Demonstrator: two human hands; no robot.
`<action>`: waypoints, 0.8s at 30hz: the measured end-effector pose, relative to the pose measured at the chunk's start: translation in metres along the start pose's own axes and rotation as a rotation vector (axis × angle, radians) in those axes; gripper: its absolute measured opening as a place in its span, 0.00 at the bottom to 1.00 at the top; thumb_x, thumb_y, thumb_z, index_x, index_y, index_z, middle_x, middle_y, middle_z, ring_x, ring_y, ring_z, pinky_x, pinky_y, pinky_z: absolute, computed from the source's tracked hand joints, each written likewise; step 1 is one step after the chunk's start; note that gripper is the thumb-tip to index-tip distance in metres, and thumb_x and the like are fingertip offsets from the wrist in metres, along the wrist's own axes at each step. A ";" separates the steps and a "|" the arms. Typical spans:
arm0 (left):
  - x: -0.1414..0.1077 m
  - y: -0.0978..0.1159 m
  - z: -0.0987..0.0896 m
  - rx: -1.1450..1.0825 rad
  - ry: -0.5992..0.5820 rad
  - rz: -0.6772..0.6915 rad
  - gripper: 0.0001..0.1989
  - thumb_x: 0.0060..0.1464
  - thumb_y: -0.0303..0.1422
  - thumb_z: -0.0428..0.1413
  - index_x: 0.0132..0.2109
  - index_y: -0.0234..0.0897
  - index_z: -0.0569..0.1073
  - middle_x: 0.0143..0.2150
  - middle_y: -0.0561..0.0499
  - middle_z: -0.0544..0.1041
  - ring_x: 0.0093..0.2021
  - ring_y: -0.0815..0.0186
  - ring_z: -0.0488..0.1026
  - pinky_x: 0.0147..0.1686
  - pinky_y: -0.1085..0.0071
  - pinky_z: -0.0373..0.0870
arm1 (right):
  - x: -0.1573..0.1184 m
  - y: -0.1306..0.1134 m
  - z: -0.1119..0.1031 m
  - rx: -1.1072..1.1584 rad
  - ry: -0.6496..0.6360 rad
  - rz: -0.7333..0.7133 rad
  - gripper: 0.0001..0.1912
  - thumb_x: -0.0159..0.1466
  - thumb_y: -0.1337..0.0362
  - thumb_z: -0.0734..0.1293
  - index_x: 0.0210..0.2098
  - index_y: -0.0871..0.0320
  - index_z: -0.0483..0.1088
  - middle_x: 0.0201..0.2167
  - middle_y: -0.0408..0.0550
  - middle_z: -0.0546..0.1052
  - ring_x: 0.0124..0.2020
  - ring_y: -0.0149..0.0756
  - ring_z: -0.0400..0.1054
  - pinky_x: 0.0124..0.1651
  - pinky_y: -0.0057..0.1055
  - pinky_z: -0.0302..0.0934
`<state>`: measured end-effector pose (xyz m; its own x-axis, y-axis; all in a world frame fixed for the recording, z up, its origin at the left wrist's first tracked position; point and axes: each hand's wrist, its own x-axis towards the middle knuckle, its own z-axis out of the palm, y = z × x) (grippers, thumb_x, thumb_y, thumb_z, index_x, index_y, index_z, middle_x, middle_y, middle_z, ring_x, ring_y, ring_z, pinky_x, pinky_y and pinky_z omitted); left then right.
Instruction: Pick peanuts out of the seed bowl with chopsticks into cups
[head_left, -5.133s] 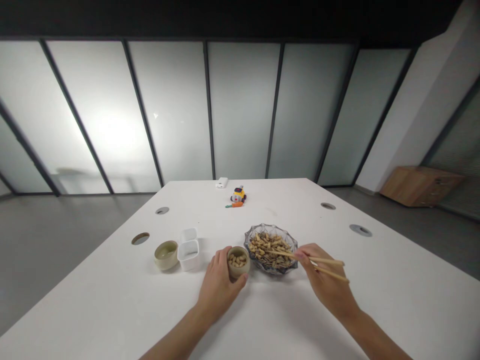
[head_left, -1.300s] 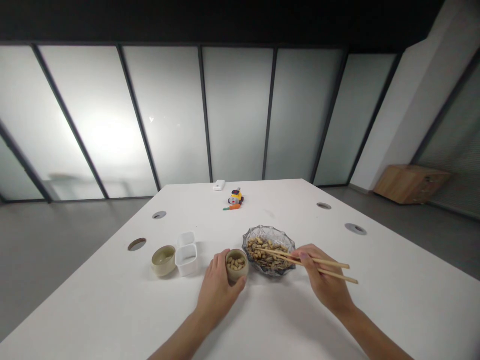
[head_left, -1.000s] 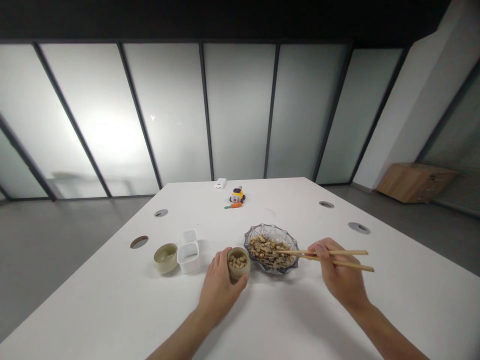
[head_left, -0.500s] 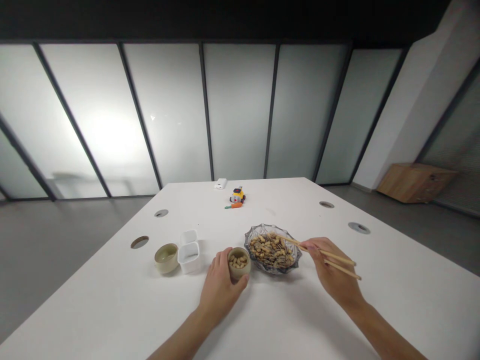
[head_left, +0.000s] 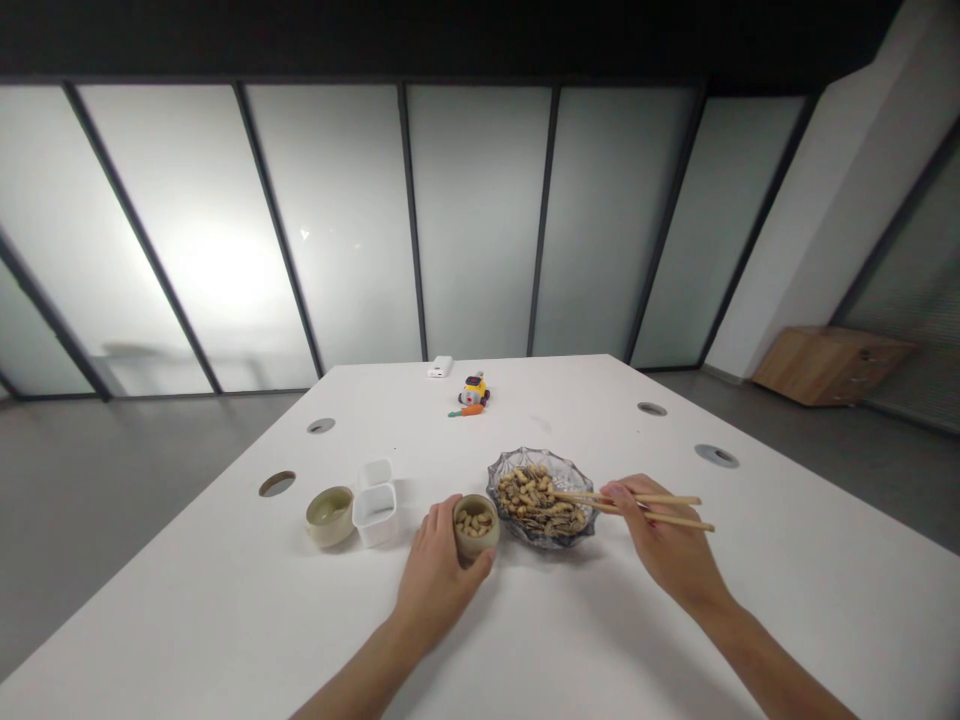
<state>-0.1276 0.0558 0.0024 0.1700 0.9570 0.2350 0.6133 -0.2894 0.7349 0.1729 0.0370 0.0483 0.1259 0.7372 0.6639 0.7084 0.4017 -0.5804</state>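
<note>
Near the surface's front edge, I see my left hand wrapped around the small cup of nuts. Just right, the glass bowl; my right hand pinches chopsticks, their long axis leftward, tips in the bowl.

**Bystanders on the white table**

Near the left edge of the table stands an empty beige bowl, with two white square containers just beside it, one behind the other. Toward the far edge lie a small yellow toy, an orange carrot-shaped piece in front of it, and a white box. Round cable holes dot both sides. A wooden cabinet sits on the floor by the right wall.
</note>
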 end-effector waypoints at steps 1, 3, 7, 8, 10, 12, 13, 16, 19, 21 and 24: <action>0.000 0.000 0.000 -0.002 0.000 0.002 0.33 0.54 0.39 0.60 0.66 0.38 0.65 0.63 0.39 0.72 0.65 0.48 0.69 0.68 0.51 0.64 | -0.001 -0.001 0.000 0.012 -0.008 -0.007 0.25 0.75 0.44 0.62 0.31 0.52 0.79 0.30 0.47 0.82 0.32 0.41 0.79 0.35 0.34 0.71; 0.000 -0.001 0.000 -0.003 0.003 0.003 0.32 0.54 0.39 0.60 0.65 0.38 0.65 0.62 0.39 0.72 0.64 0.48 0.70 0.67 0.51 0.65 | -0.002 -0.003 0.002 0.046 -0.025 -0.022 0.24 0.75 0.45 0.62 0.32 0.52 0.79 0.31 0.47 0.82 0.32 0.41 0.79 0.36 0.34 0.71; 0.000 -0.003 -0.001 -0.006 0.010 0.001 0.32 0.54 0.40 0.60 0.65 0.38 0.66 0.62 0.40 0.73 0.63 0.48 0.71 0.66 0.50 0.66 | -0.003 -0.002 0.003 0.067 0.007 -0.016 0.23 0.75 0.46 0.63 0.34 0.52 0.80 0.33 0.48 0.82 0.35 0.41 0.79 0.39 0.35 0.73; 0.000 -0.003 -0.001 -0.009 0.012 0.000 0.32 0.54 0.40 0.60 0.64 0.38 0.66 0.61 0.40 0.73 0.63 0.48 0.71 0.66 0.50 0.66 | -0.003 -0.002 0.003 0.058 0.029 -0.001 0.23 0.75 0.46 0.63 0.33 0.52 0.80 0.33 0.48 0.82 0.36 0.42 0.79 0.40 0.35 0.73; 0.000 -0.004 -0.001 -0.018 0.019 0.000 0.33 0.53 0.40 0.60 0.64 0.38 0.66 0.61 0.40 0.73 0.63 0.48 0.71 0.66 0.50 0.66 | -0.001 -0.002 0.001 0.060 0.070 0.047 0.24 0.75 0.45 0.62 0.33 0.53 0.79 0.34 0.49 0.82 0.37 0.42 0.80 0.42 0.36 0.74; 0.000 -0.006 0.000 -0.030 0.025 0.007 0.33 0.52 0.41 0.60 0.64 0.39 0.66 0.61 0.40 0.74 0.64 0.48 0.71 0.66 0.49 0.67 | 0.001 -0.002 -0.001 0.094 0.100 0.091 0.26 0.75 0.43 0.62 0.33 0.54 0.79 0.34 0.49 0.82 0.36 0.42 0.81 0.42 0.35 0.75; 0.000 -0.008 0.000 -0.036 0.028 0.011 0.33 0.52 0.40 0.60 0.64 0.39 0.66 0.61 0.40 0.74 0.64 0.48 0.72 0.66 0.49 0.66 | 0.003 -0.002 -0.003 0.111 0.113 0.103 0.26 0.75 0.42 0.61 0.33 0.54 0.78 0.34 0.49 0.82 0.36 0.42 0.81 0.41 0.35 0.75; -0.001 -0.011 0.000 -0.047 0.033 0.022 0.32 0.53 0.40 0.60 0.64 0.40 0.67 0.62 0.40 0.74 0.63 0.48 0.72 0.66 0.49 0.67 | 0.005 -0.003 -0.010 0.113 0.148 0.099 0.27 0.74 0.41 0.61 0.33 0.54 0.77 0.32 0.49 0.82 0.33 0.41 0.81 0.38 0.33 0.74; -0.001 -0.013 0.000 -0.048 0.035 0.030 0.31 0.53 0.40 0.60 0.63 0.40 0.68 0.61 0.41 0.74 0.62 0.48 0.73 0.65 0.49 0.68 | 0.004 -0.006 -0.017 0.064 0.150 0.089 0.28 0.76 0.42 0.59 0.31 0.54 0.75 0.27 0.47 0.81 0.30 0.40 0.79 0.35 0.32 0.71; -0.002 -0.013 -0.001 -0.050 0.029 0.026 0.32 0.53 0.40 0.60 0.64 0.40 0.67 0.61 0.41 0.74 0.62 0.48 0.73 0.65 0.49 0.68 | 0.002 -0.008 -0.018 0.031 0.116 0.068 0.29 0.76 0.43 0.57 0.29 0.54 0.73 0.25 0.46 0.79 0.28 0.39 0.77 0.33 0.31 0.69; -0.003 -0.012 -0.002 -0.057 0.013 0.018 0.32 0.53 0.40 0.60 0.64 0.40 0.67 0.62 0.40 0.74 0.63 0.48 0.72 0.65 0.47 0.68 | -0.002 -0.011 -0.014 0.012 -0.012 0.022 0.28 0.77 0.44 0.58 0.28 0.53 0.74 0.26 0.46 0.78 0.27 0.37 0.74 0.32 0.31 0.68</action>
<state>-0.1368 0.0562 -0.0064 0.1704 0.9514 0.2566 0.5654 -0.3076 0.7653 0.1752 0.0235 0.0601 0.1326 0.7525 0.6451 0.6971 0.3919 -0.6004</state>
